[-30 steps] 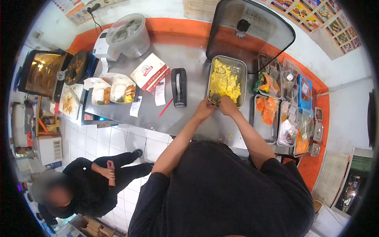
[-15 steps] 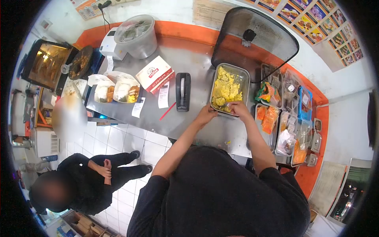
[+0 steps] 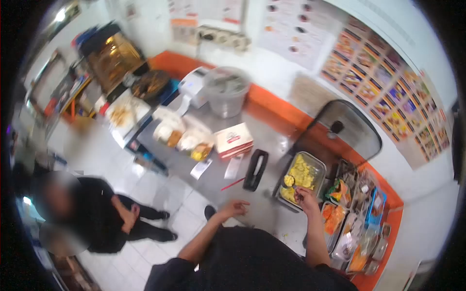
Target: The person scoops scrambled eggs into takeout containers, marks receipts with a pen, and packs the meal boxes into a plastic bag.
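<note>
Apparently in the midst of a scooping step: gripping a spoon (image 3: 289,181) in the right hand (image 3: 307,198), with the loaded bowl between ten and eleven o'clock from that hand, over a metal tray (image 3: 319,175) of yellow egg-like food (image 3: 306,167), and bearing a small heap of seemingly the same food. Holding the left hand (image 3: 234,207) open and empty, with fingers spread a little, at the near edge of the surface (image 3: 272,206), at eight o'clock from the tray; no telling from this angle about contact with the metal. Calling next, by the look of it, for a level bowl, an unhurried lift and enough clearance over the tray's wall; at risk otherwise of spilling. Taking the other containers round the clock from the tray: at ten o'clock, a closed white-and-red box (image 3: 234,139), hiding any contents; farther out in much the same direction, a pair of open boxes (image 3: 199,127) side by side, holding white, brown and yellow food; between ten and eleven, a clear bucket (image 3: 225,106), with dark contents too blurred to identify; between three and four, a green-and-orange packet (image 3: 342,189) amid clear plastic; between four and five, a second metal tray (image 3: 331,237) with orange food (image 3: 333,217) in it.
</note>
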